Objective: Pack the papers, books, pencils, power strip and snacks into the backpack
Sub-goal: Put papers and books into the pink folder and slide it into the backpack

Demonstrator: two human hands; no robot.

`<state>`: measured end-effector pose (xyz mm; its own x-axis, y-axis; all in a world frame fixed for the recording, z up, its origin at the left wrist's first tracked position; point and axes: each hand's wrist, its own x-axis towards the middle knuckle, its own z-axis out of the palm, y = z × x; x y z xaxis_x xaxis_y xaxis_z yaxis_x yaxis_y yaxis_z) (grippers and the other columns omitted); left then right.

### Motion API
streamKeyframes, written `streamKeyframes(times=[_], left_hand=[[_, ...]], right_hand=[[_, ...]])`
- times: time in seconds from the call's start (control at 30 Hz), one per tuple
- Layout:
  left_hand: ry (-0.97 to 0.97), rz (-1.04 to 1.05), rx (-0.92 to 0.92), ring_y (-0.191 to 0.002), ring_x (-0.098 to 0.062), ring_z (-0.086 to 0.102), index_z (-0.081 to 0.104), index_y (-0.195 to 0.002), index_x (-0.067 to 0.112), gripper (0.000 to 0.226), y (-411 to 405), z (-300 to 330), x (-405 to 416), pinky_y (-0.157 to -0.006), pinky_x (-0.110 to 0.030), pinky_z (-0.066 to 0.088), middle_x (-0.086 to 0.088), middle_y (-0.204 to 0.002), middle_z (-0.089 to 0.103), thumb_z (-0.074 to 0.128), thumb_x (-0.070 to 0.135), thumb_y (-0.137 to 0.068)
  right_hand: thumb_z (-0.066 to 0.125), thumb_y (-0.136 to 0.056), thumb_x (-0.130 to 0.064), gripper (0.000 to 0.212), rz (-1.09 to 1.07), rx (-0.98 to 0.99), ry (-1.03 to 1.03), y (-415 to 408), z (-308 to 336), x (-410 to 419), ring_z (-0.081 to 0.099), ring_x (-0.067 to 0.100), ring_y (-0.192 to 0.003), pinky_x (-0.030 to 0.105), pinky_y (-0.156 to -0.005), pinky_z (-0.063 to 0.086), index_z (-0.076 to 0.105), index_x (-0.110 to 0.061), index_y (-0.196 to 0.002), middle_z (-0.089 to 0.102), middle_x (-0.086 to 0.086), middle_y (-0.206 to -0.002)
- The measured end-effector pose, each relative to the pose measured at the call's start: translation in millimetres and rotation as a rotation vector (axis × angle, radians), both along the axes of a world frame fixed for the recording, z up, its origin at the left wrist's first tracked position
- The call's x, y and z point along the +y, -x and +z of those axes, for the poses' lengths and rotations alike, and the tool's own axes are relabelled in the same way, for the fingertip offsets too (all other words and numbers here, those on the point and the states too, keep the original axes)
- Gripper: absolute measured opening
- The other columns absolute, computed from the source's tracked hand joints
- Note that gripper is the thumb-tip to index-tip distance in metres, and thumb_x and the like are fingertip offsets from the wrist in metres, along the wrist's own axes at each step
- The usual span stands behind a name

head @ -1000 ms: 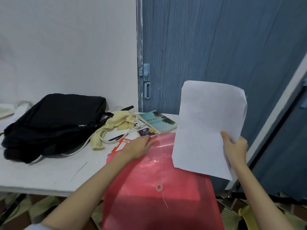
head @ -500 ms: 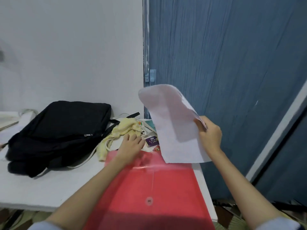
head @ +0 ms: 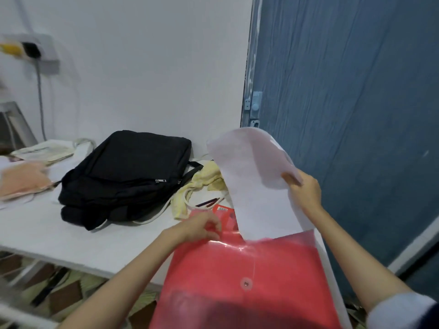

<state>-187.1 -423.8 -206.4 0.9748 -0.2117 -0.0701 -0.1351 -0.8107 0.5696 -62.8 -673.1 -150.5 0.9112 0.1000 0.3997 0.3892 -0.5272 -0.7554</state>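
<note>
Paper [head: 256,186], thin and curling, pinched by my right hand [head: 305,189]; left hand [head: 199,225] grips glossy red folder [head: 247,281] beside soft black backpack [head: 128,174].

Glossy translucent red plastic folder [head: 249,276], matt white paper [head: 256,186], black cloth backpack [head: 128,172], yellow terry cloth [head: 204,179]

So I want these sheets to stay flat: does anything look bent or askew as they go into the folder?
Yes. The white papers, pinched by the right hand, curl over at the top while their lower edge enters the red folder. The left hand holds the folder's mouth open. The folder overhangs the table edge.
</note>
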Motion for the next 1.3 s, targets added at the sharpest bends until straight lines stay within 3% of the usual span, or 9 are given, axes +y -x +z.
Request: streamKeyframes(times=[0.1,0.23,0.47,0.57,0.67,0.87,1.0,1.17,1.3], left_hand=[[0.099,0.034,-0.159,-0.074,0.012,0.052,0.069,-0.088,0.009,0.010,1,8,2,-0.068,-0.006,0.035,0.024,-0.073,0.058,0.071,0.012,-0.079],[0.163,0.050,-0.287,-0.077,0.010,0.053,0.071,-0.090,0.012,0.019,4,13,1,-0.073,-0.008,0.039,0.039,-0.079,0.058,0.068,0.026,-0.077],[0.144,0.028,-0.402,-0.079,-0.007,0.056,0.063,-0.090,0.032,0.025,3,24,-6,-0.079,-0.021,0.043,0.008,-0.080,0.064,0.055,0.049,-0.074],[0.120,0.052,-0.461,-0.076,-0.007,0.055,0.069,-0.083,0.026,0.028,3,25,-10,-0.076,-0.023,0.043,0.007,-0.078,0.063,0.054,0.048,-0.075],[0.069,0.070,-0.484,-0.075,-0.007,0.053,0.069,-0.084,0.019,0.038,4,18,-11,-0.074,-0.021,0.041,0.008,-0.077,0.058,0.051,0.051,-0.075],[0.052,0.066,-0.526,-0.076,-0.005,0.049,0.067,-0.081,0.015,0.023,8,12,-15,-0.073,-0.010,0.035,0.007,-0.076,0.060,0.061,0.037,-0.080],[0.044,0.083,-0.569,-0.074,-0.001,0.045,0.065,-0.079,0.019,0.024,10,8,-17,-0.073,-0.009,0.033,0.013,-0.073,0.054,0.058,0.042,-0.079],[0.011,0.054,-0.597,-0.070,0.002,0.038,0.064,-0.081,0.021,0.024,12,7,-20,-0.070,-0.012,0.030,0.017,-0.073,0.048,0.052,0.042,-0.081],[0.069,0.043,-0.604,-0.073,0.000,0.041,0.066,-0.082,0.017,0.024,15,10,-27,-0.075,-0.005,0.029,0.007,-0.074,0.058,0.053,0.038,-0.081]], right_hand=[[0.052,-0.079,-0.047,0.043,0.020,0.113,0.117,-2,2,1,0.058,0.033,-0.085,0.031,-0.064,0.034,0.068,-0.009,-0.092,0.061,0.010,-0.082],[0.060,-0.081,-0.045,0.028,0.096,0.252,0.289,-4,6,-10,0.058,0.027,-0.081,0.028,-0.067,0.037,0.068,-0.020,-0.091,0.061,0.000,-0.080],[0.067,-0.081,-0.037,0.022,0.260,0.341,0.422,-10,22,-23,0.058,0.018,-0.067,0.028,-0.063,0.042,0.058,-0.027,-0.063,0.059,-0.006,-0.065],[0.068,-0.083,-0.030,0.019,0.387,0.418,0.499,3,30,-12,0.053,0.010,-0.062,0.019,-0.055,0.040,0.051,-0.029,-0.075,0.055,-0.009,-0.069],[0.070,-0.080,-0.036,0.031,0.405,0.467,0.681,9,27,-6,0.062,0.022,-0.088,0.030,-0.078,0.048,0.056,-0.016,-0.099,0.066,0.004,-0.095],[0.072,-0.079,-0.030,0.016,0.542,0.543,0.758,12,16,6,0.057,0.011,-0.066,0.023,-0.063,0.043,0.059,-0.023,-0.070,0.061,-0.011,-0.068],[0.073,-0.075,-0.036,0.019,0.583,0.535,0.881,16,-4,13,0.063,0.018,-0.083,0.030,-0.078,0.049,0.061,-0.022,-0.075,0.067,-0.007,-0.082],[0.067,-0.085,-0.016,0.012,0.663,0.556,0.611,15,1,3,0.058,0.010,-0.081,0.024,-0.077,0.046,0.064,-0.028,-0.085,0.065,-0.007,-0.089],[0.066,-0.085,-0.015,0.032,0.665,0.554,0.627,16,5,4,0.054,-0.001,-0.066,0.021,-0.070,0.042,0.067,-0.039,-0.064,0.062,-0.025,-0.062]])
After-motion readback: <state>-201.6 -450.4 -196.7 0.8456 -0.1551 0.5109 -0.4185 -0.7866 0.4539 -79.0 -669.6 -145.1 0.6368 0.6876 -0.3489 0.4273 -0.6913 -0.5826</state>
